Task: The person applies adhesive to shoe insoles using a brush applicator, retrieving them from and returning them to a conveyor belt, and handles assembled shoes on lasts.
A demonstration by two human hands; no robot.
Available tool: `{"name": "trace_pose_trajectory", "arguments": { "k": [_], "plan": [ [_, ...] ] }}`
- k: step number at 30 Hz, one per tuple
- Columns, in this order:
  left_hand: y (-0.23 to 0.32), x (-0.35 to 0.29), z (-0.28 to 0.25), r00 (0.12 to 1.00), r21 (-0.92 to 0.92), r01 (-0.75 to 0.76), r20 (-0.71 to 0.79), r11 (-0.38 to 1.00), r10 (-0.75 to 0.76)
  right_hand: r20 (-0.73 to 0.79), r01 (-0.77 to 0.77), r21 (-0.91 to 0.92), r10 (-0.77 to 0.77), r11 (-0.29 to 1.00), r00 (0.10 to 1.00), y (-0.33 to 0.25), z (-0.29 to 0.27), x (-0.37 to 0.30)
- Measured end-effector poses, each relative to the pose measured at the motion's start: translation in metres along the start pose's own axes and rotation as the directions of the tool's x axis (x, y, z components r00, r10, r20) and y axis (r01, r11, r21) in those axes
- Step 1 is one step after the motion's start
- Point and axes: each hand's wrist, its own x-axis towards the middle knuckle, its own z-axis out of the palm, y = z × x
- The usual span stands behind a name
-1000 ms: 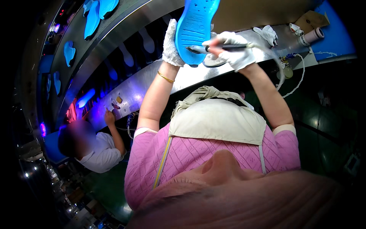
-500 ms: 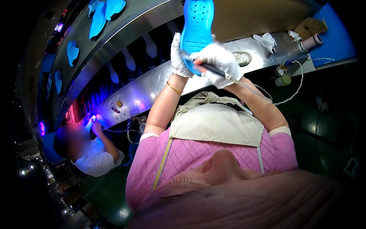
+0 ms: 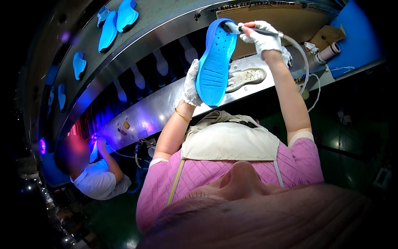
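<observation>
My left hand [image 3: 192, 86], in a white knit glove, grips the left edge of a blue shoe sole [image 3: 215, 68]. The sole is tilted up, its holed and grooved inner face turned toward me. With my right hand [image 3: 265, 40], also gloved, I hold a brush [image 3: 258, 30] by its dark handle. A pale hose [image 3: 302, 52] runs from the handle's end. The bristles touch or hover at the far end of the sole, where a dark patch shows; contact cannot be made out. Beneath and right of it, a beige-grey sole [image 3: 251, 77] lies on the metal bench [image 3: 159, 99].
A belt [image 3: 89, 45] at the far left carries several blue soles [image 3: 108, 31]. Pale sole shapes [image 3: 161, 62] show in the dark gap below. Cardboard [image 3: 236, 16] stands behind; a pink roll [image 3: 330, 52] sits right. Another person [image 3: 97, 178] works at the left.
My right hand has swept the brush from the sole's near end to its far end. The blue sole has come nearer, and more of the beige-grey sole shows.
</observation>
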Motion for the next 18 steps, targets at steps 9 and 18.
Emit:
{"name": "trace_pose_trajectory", "arguments": {
  "k": [9,18],
  "plan": [
    [0.016,-0.003,-0.007,0.991,0.062,-0.112,-0.071,0.992,0.116,0.336,0.570,0.046,-0.550,0.820,0.764,0.023,0.017,-0.067],
    [0.029,0.005,-0.004,0.964,0.182,-0.217,-0.111,0.959,0.240,0.537,-0.307,0.051,0.233,0.950,0.811,-0.006,0.013,-0.071]
  ]
}}
